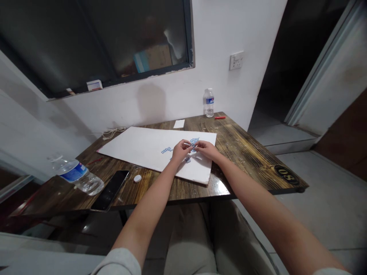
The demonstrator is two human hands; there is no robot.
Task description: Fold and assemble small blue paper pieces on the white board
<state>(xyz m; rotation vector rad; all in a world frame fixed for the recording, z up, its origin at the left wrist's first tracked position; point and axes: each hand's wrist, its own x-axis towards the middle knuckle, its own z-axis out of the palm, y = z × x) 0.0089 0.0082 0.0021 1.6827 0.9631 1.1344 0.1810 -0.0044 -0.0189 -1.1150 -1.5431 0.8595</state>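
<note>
A large white board (143,147) lies on the dark wooden table (243,160), with several small blue-outlined pieces (166,150) on its right half. Over that half, my left hand (181,150) and my right hand (207,149) meet fingertip to fingertip. Both hands have their fingers pinched together around a small greyish-blue piece (193,145), whose exact shape is too small to tell. More blue-lined pieces show just behind the fingers, and another (187,160) is below them. My left hand partly covers one more piece.
On the left are a tilted water bottle (77,173), a black phone (111,190) and a white cap (137,178). A coiled cable (112,132), white paper (179,123), an upright bottle (210,103) and a red pen (220,118) are along the back.
</note>
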